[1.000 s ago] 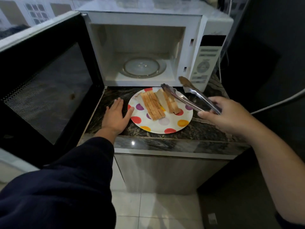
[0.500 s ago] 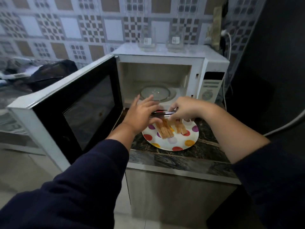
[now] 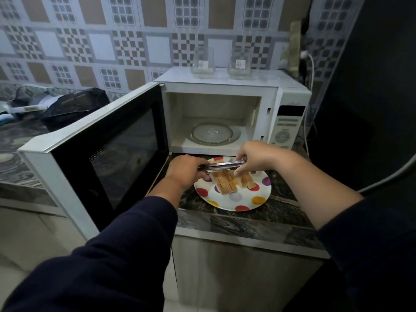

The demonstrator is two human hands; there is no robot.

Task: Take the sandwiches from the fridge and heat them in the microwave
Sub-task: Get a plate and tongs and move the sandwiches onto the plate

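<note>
A: Where do the sandwiches (image 3: 234,181) lie?

B: On a round, glossy polka-dot plate (image 3: 227,202) on the veined stone counter (image 3: 245,221), before the white microwave (image 3: 225,104), whose door (image 3: 108,152) stands open over a glass turntable (image 3: 212,133).

A: And the hands?

B: Both hold slim metal tongs (image 3: 221,165) level above the plate: the left hand (image 3: 185,171) curls round one end, the right hand (image 3: 253,157) pinches the other.
</note>
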